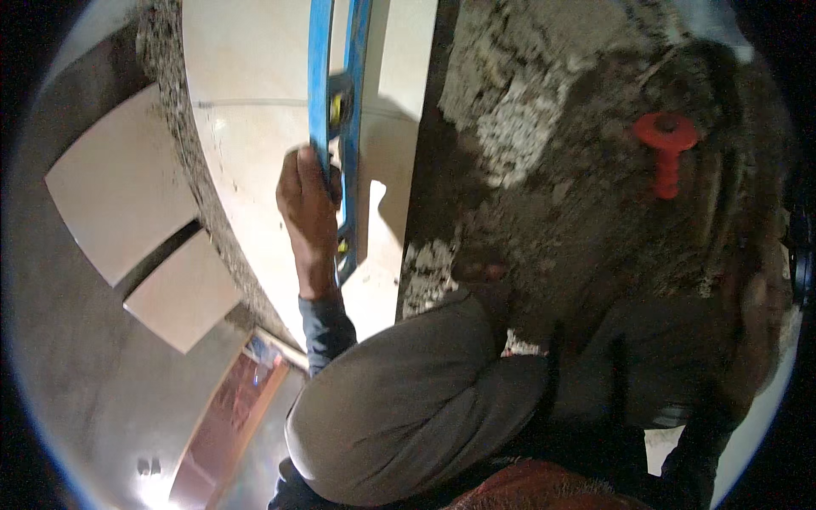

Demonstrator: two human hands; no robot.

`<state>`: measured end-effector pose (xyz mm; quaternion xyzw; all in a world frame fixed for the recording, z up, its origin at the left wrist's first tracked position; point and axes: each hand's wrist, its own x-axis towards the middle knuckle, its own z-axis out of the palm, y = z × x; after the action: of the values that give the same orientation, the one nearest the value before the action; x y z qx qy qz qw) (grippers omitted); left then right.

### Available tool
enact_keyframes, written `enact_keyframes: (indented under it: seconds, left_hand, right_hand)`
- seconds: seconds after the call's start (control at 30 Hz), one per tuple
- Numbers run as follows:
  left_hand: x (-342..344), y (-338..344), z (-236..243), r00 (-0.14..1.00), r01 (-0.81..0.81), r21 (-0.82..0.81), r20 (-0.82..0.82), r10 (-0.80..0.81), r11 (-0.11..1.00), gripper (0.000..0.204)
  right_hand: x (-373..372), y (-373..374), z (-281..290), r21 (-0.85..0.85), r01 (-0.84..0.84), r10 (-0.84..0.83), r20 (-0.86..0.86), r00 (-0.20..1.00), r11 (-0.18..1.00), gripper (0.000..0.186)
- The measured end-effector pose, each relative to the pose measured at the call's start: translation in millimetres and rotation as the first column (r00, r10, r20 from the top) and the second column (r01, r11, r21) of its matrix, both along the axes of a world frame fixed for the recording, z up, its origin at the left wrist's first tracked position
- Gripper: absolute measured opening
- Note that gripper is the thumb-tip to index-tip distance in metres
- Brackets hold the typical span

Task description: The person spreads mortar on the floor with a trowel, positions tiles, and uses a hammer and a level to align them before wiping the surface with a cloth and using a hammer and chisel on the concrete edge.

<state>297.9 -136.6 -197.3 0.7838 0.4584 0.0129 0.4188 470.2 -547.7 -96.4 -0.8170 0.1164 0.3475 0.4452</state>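
In the head view, fingers of the left hand (308, 200) clamp the blue spirit level (320, 76), upper centre, over cream tile (251, 51); a loosened grip could tip it, and stray crumbly mortar (523, 140) could skew its reading. The right hand (754, 327), far right, is too blurred to judge its fingers.
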Motion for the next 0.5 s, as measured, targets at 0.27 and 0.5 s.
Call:
enact_keyframes:
  seconds: [0.27, 0.5]
  left_hand:
    - [-2.5, 3.4, -10.0, 0.999, 0.023, -0.027, -0.026, -0.024, 0.999, 0.034]
    - [-0.9, -6.9, -16.7, 1.000, 0.024, 0.052, -0.020, -0.023, 0.998, 0.032]
  right_hand:
    - [4.5, 15.7, -26.9, 0.096, -0.011, 0.014, -0.027, 1.000, 0.995, 0.062]
    - [3.3, 21.6, -31.2, 0.093, -0.019, 0.022, -0.027, 0.999, 0.995, 0.062]
